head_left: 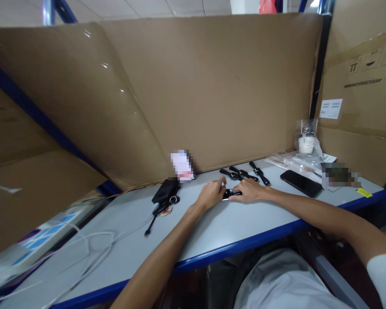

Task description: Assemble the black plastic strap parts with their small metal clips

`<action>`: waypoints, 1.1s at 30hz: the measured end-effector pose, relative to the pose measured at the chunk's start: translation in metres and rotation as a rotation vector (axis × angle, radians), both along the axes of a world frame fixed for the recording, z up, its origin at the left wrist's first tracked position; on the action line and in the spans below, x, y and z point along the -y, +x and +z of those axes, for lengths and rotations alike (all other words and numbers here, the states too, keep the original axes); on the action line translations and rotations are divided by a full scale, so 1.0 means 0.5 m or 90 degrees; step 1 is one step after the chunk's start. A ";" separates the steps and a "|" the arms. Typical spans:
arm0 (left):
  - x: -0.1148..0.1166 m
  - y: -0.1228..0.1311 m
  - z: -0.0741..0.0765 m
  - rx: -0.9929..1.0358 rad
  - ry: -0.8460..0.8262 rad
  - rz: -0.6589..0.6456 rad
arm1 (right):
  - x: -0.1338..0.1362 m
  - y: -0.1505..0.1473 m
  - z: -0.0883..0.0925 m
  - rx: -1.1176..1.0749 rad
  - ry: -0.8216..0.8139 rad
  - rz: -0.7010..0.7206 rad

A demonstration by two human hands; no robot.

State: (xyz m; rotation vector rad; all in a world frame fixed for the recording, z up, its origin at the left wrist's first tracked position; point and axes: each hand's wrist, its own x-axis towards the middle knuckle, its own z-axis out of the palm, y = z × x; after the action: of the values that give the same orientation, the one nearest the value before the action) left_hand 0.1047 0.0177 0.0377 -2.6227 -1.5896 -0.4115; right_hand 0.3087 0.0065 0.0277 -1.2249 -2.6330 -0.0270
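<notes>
A black two-handled tool with a shiny middle, which looks like a spokeshave [232, 194], lies low at the table top between my hands. My left hand [211, 193] is closed at its left end, with the index finger bent up above it. From the other side my right hand [249, 190] is closed on the right end, fingers curled and partly hidden. Just beyond my hands are three similar black spokeshaves: one [232, 175] at the left, another [243, 173] overlapping close beside it, and a third [260, 174] apart at the right.
A black phone [301, 183] lies right of my right arm, near plastic bags and a bagged cup [306, 143]. Left of my hands are a black case [165, 191], keys and a short cable [151, 225]. Cardboard panels [212, 90] wall the table [212, 240]. White cables and a power strip lie far left.
</notes>
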 end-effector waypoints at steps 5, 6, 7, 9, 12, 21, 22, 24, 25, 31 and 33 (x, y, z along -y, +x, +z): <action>0.005 -0.022 0.015 -0.030 -0.009 -0.150 | -0.008 0.002 -0.004 -0.008 -0.009 0.005; 0.007 -0.025 0.018 -0.040 -0.007 -0.152 | -0.008 0.003 -0.004 -0.008 -0.010 0.011; 0.008 -0.027 0.021 -0.047 -0.009 -0.149 | -0.008 0.003 -0.004 -0.006 -0.010 0.015; 0.010 -0.026 0.023 -0.060 -0.018 -0.139 | -0.007 0.003 -0.004 0.000 -0.009 0.013; 0.010 -0.018 0.018 -0.075 -0.018 -0.092 | -0.005 0.001 -0.004 0.004 -0.006 -0.008; 0.012 -0.017 0.010 -0.078 -0.018 -0.115 | -0.011 -0.006 -0.007 -0.006 -0.014 -0.036; 0.013 -0.019 0.012 -0.075 -0.009 -0.118 | -0.012 -0.006 -0.007 -0.006 -0.015 -0.037; 0.013 -0.021 0.017 -0.052 -0.007 -0.128 | -0.012 -0.005 -0.007 -0.007 -0.018 -0.037; 0.011 -0.023 0.019 -0.035 -0.020 -0.136 | -0.012 -0.005 -0.007 -0.007 -0.020 -0.038; 0.003 -0.024 0.015 0.008 -0.063 -0.105 | -0.012 -0.005 -0.006 -0.005 -0.027 -0.046; 0.004 -0.018 0.008 0.006 -0.046 -0.100 | -0.011 -0.006 -0.005 -0.004 -0.028 -0.048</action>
State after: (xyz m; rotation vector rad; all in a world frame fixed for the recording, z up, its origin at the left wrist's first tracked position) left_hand 0.0955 0.0155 0.0418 -2.8155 -1.4324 -0.3810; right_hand 0.3058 0.0120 0.0254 -1.3368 -2.5946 0.0224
